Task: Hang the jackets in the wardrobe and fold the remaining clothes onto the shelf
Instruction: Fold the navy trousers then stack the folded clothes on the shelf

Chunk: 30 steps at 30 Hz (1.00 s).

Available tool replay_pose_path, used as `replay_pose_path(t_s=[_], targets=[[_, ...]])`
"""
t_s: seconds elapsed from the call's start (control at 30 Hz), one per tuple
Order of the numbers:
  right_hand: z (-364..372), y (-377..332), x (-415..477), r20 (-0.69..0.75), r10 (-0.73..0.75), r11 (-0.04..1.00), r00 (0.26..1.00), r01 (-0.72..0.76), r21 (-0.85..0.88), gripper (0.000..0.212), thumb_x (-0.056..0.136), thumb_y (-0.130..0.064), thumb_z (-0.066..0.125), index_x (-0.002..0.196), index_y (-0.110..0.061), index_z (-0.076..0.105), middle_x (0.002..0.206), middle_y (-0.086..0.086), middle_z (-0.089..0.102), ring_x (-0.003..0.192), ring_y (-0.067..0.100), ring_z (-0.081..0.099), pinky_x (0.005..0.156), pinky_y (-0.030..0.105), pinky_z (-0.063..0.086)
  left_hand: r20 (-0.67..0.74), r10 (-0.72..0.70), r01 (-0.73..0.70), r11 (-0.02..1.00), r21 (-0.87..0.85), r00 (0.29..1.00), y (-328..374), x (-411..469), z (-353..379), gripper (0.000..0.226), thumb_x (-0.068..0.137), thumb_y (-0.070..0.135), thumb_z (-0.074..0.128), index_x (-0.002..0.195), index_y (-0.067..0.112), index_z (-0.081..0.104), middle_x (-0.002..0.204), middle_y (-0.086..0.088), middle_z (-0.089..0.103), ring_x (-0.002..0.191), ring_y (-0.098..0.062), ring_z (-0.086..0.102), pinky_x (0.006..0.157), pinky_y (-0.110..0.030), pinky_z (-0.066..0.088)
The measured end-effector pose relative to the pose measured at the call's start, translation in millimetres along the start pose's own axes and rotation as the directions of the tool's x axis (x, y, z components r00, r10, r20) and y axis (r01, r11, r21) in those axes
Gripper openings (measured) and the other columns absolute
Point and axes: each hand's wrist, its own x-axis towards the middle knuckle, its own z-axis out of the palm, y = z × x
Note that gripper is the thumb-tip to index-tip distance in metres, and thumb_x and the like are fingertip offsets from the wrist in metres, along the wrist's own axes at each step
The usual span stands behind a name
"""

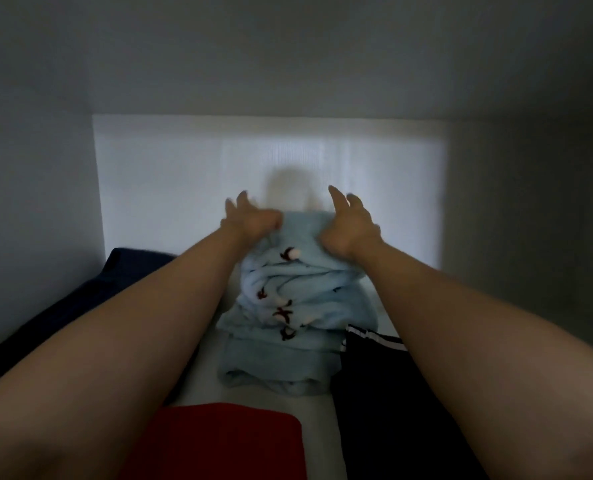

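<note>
A folded light blue fleece garment (288,306) with small dark red figures lies in the middle of the white shelf (203,372), its length running away from me. Both of my bare arms reach forward over it. My left hand (250,216) rests at the far left corner of the garment, fingers stretched out towards the back wall. At the far right corner my right hand (350,226) touches the fabric with its thumb side, fingers straight and pointing up and away. Neither hand curls round the cloth. Motion blurs both hands slightly.
A dark navy garment (80,299) lies along the shelf's left side. A red folded piece (219,441) sits near the front, and a black garment with white stripes (392,393) lies on the right. The wardrobe's back wall (271,157) stands just behind my hands.
</note>
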Motion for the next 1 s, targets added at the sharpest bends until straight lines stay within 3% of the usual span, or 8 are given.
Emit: replay_pose_path(t_s=[0.07, 0.13, 0.27, 0.4, 0.57, 0.67, 0.87, 1.0], targets=[[-5, -12, 17, 0.032, -0.083, 0.996, 0.996, 0.082, 0.032, 0.065, 0.1, -0.032, 0.041, 0.161, -0.031, 0.018, 0.17, 0.0, 0.006, 0.154, 0.024, 0.014, 0.124, 0.05, 0.013, -0.055, 0.206, -0.206, 0.978, 0.023, 0.977, 14, 6, 0, 0.08, 0.088, 0.036, 0.061, 0.159, 0.024, 0.028, 0.169, -0.004, 0.011, 0.153, -0.026, 0.02, 0.124, -0.042, 0.021], [-3, -20, 33, 0.136, -0.09, 0.995, 0.987, 0.094, -0.027, 0.056, 0.108, -0.038, 0.027, 0.16, -0.018, 0.027, 0.168, 0.006, 0.016, 0.152, 0.026, 0.021, 0.124, 0.047, 0.017, 0.057, 0.322, -0.327, 0.928, 0.182, 0.945, 20, 19, 10, 0.053, 0.105, 0.033, 0.043, 0.156, 0.022, 0.035, 0.167, -0.003, 0.022, 0.151, -0.022, 0.024, 0.125, -0.04, 0.016], [15, -14, 48, 0.354, 0.003, 0.974, 0.935, 0.078, -0.215, 0.053, 0.111, -0.033, 0.026, 0.155, -0.004, 0.032, 0.163, 0.018, 0.029, 0.147, 0.031, 0.033, 0.12, 0.039, 0.025, 0.299, 0.21, -0.33, 0.834, 0.441, 0.931, 2, 37, 48, 0.051, 0.112, 0.033, 0.022, 0.158, 0.012, 0.028, 0.163, -0.013, 0.03, 0.147, -0.027, 0.033, 0.117, -0.032, 0.022], [46, 6, 42, 0.356, 0.033, 0.951, 0.934, 0.08, -0.298, 0.043, 0.109, -0.023, 0.035, 0.146, -0.005, 0.045, 0.149, 0.02, 0.047, 0.137, 0.037, 0.045, 0.111, 0.045, 0.036, 0.416, 0.102, -0.324, 0.797, 0.509, 0.904, -16, 48, 77, 0.056, 0.112, 0.031, 0.029, 0.161, 0.01, 0.011, 0.168, -0.012, 0.014, 0.151, -0.025, 0.023, 0.118, -0.028, 0.016], [72, 26, 44, 0.38, -0.033, 0.954, 0.924, 0.143, -0.265, 0.053, 0.11, -0.032, 0.025, 0.157, -0.007, 0.028, 0.162, 0.017, 0.029, 0.147, 0.031, 0.032, 0.122, 0.041, 0.022, 0.408, 0.085, -0.286, 0.84, 0.462, 0.909, -42, 54, 79, 0.055, 0.112, 0.038, 0.024, 0.161, 0.015, 0.016, 0.167, -0.006, 0.018, 0.152, -0.02, 0.022, 0.122, -0.028, 0.013], [90, 32, 37, 0.367, -0.078, 0.929, 0.927, 0.201, -0.311, 0.055, 0.107, -0.034, 0.023, 0.156, -0.009, 0.03, 0.164, 0.017, 0.023, 0.15, 0.034, 0.021, 0.123, 0.051, 0.017, 0.39, 0.054, -0.231, 0.877, 0.422, 0.919, -59, 46, 80, 0.056, 0.11, 0.044, 0.026, 0.162, 0.024, 0.016, 0.166, -0.006, 0.023, 0.148, -0.021, 0.032, 0.119, -0.023, 0.018], [90, 34, 11, 0.311, -0.009, 0.973, 0.95, 0.08, -0.217, 0.065, 0.106, -0.048, 0.013, 0.162, -0.018, -0.001, 0.17, -0.003, -0.007, 0.155, 0.024, -0.012, 0.123, 0.058, 0.003, 0.269, 0.177, -0.29, 0.829, 0.478, 0.947, -63, 12, 82, 0.058, 0.11, 0.043, 0.025, 0.162, 0.021, 0.014, 0.167, -0.007, 0.02, 0.152, -0.021, 0.022, 0.121, -0.026, 0.004], [71, 26, 9, 0.328, 0.027, 0.954, 0.944, 0.074, -0.29, 0.065, 0.106, -0.048, 0.012, 0.162, -0.018, -0.003, 0.17, -0.002, -0.007, 0.155, 0.025, -0.008, 0.12, 0.065, 0.0, 0.116, 0.252, -0.278, 0.859, 0.43, 0.961, -42, -13, 68, 0.052, 0.108, 0.042, 0.032, 0.155, 0.02, 0.038, 0.158, -0.008, 0.041, 0.142, -0.025, 0.039, 0.118, -0.03, 0.024]])
